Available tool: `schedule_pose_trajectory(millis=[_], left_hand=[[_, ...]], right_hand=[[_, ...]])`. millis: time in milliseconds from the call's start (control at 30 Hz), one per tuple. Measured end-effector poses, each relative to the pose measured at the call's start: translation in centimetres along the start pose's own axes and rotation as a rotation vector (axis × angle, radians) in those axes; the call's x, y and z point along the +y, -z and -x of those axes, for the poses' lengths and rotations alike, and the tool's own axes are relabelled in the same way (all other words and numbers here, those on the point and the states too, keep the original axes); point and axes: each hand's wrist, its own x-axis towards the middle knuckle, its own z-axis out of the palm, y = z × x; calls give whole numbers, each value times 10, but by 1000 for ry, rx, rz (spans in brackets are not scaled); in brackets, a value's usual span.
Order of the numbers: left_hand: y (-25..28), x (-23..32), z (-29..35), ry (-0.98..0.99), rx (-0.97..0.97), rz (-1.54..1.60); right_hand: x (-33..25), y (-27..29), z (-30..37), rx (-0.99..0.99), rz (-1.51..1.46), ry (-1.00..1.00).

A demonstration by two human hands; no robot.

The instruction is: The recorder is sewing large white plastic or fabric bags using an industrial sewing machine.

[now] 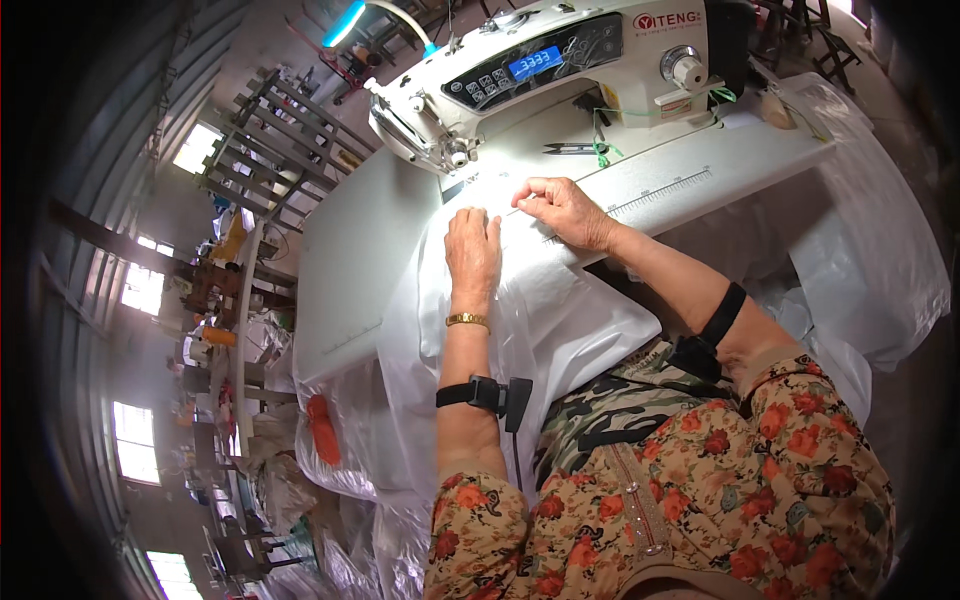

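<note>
In front of the needle area of a white sewing machine [650, 75], my left hand [470, 250] lies on white, sheet-like material [540, 310], fingers stretched forward and palm down. To its right, my right hand [568, 212] is closed, thumb and index finger pinched at the material's edge close to the needle. Bright lamp glare washes out the spot between the fingertips and the presser foot. The material drapes over the table's near edge onto my lap, with translucent plastic film [400, 420] hanging beside it on the left.
Dark thread snips [568, 149] lie on the sewing table [350, 250], beside green thread [602, 152]. A lit lamp [345, 22] stands over the machine head. More clear plastic [880, 280] hangs off the table's right end. A slatted rack [285, 140] stands beyond the left side.
</note>
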Motion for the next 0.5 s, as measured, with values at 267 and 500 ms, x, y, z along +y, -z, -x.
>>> schedule_pose_trajectory(millis=[267,500], left_hand=[[-6,2,0,60,-17,112],[0,1,-2,100,-37,162]], right_hand=[[3,3,-1,39,65,18],[1,0,-8,9,52,-34]])
